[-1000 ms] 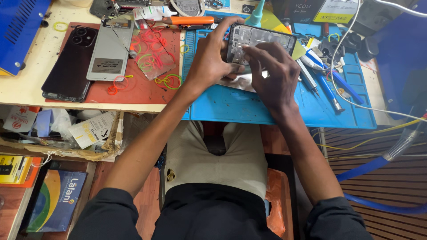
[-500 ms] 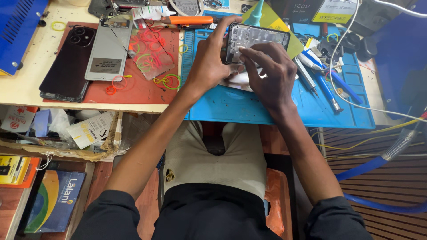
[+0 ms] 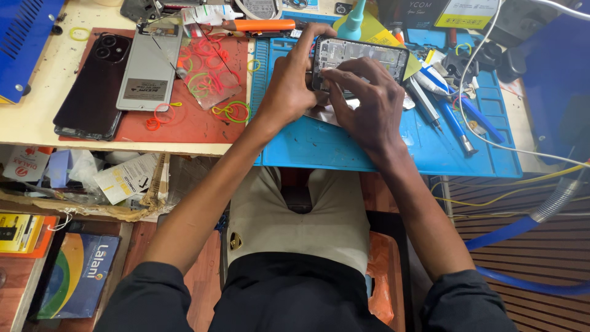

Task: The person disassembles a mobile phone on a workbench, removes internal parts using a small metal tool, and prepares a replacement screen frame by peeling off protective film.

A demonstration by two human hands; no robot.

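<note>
An opened phone (image 3: 369, 56) with its inner parts showing lies sideways above the blue work mat (image 3: 319, 144). My left hand (image 3: 292, 83) grips its left end, thumb and fingers wrapped around the edge. My right hand (image 3: 369, 101) rests over the phone's lower left part, with the fingertips pressing on the inside near the left hand. I cannot tell whether the right fingers pinch a small part.
A black phone (image 3: 92, 86) and a grey back panel (image 3: 147, 64) lie on a red mat (image 3: 184, 123) with coloured rubber bands at the left. Screwdrivers and tweezers (image 3: 442, 110) lie right of the hands. An orange-handled tool (image 3: 255, 24) and cables sit at the back.
The opened phone and both hands have shifted slightly toward the far edge of the blue mat. My right fingers have moved toward the phone's left end.
</note>
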